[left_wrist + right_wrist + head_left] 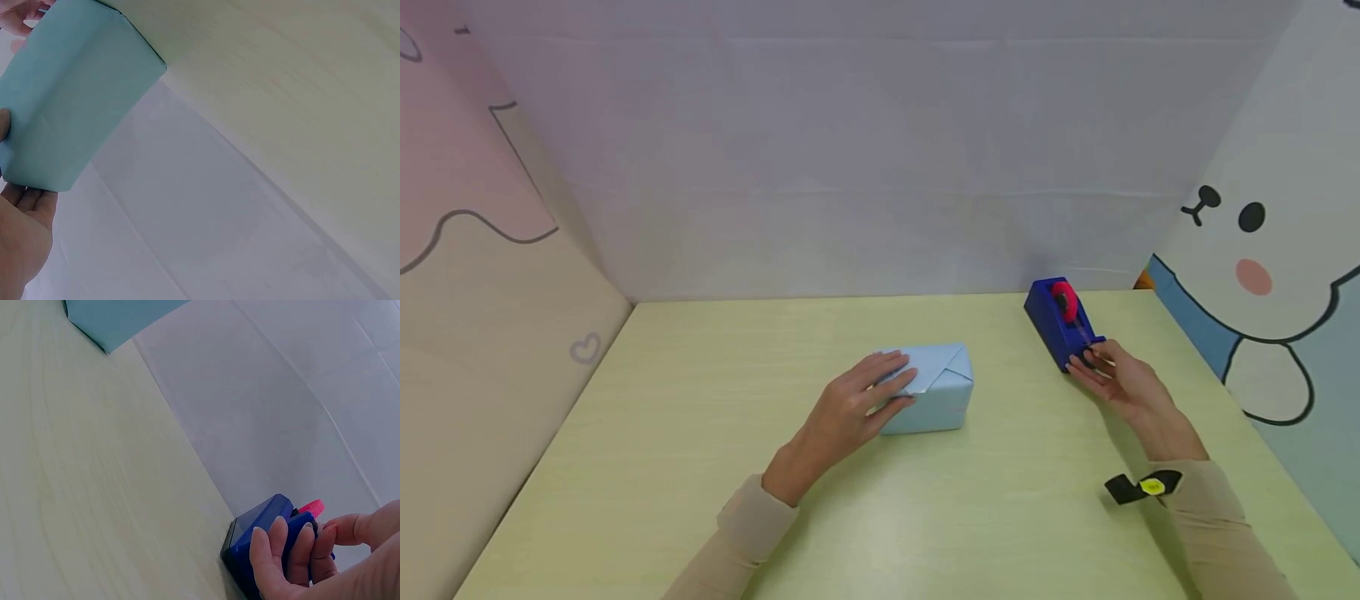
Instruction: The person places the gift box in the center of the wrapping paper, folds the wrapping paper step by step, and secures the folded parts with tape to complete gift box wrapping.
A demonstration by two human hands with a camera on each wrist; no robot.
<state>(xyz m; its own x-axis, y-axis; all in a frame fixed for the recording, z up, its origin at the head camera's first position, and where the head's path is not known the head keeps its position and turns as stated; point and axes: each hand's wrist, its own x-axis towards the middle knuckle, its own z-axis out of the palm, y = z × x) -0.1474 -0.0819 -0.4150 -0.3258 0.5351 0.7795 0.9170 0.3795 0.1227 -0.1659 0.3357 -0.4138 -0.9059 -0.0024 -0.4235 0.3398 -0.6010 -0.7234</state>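
Observation:
A box wrapped in light blue paper (pixel 925 412) sits mid-table, its folded paper end facing up and right. My left hand (pixel 865 398) holds it at its left side, fingers over the top and thumb near the front edge. In the left wrist view, the wrapped box (pixel 81 94) hides part of those fingers. At the right stands a blue tape dispenser (pixel 1051 321) with a pink-cored roll (pixel 1064 302). Thumb and forefinger of my right hand (pixel 1131 383) pinch at the dispenser's toothed front end, where the clear tape comes out; the tape itself barely shows.
The pale wooden table (pixel 700 367) meets a whitish cloth wall (pixel 850 167) at its back edge. Cartoon-printed panels (pixel 1285 275) stand on both sides. A black strap with a yellow mark (pixel 1152 487) sits at my right wrist.

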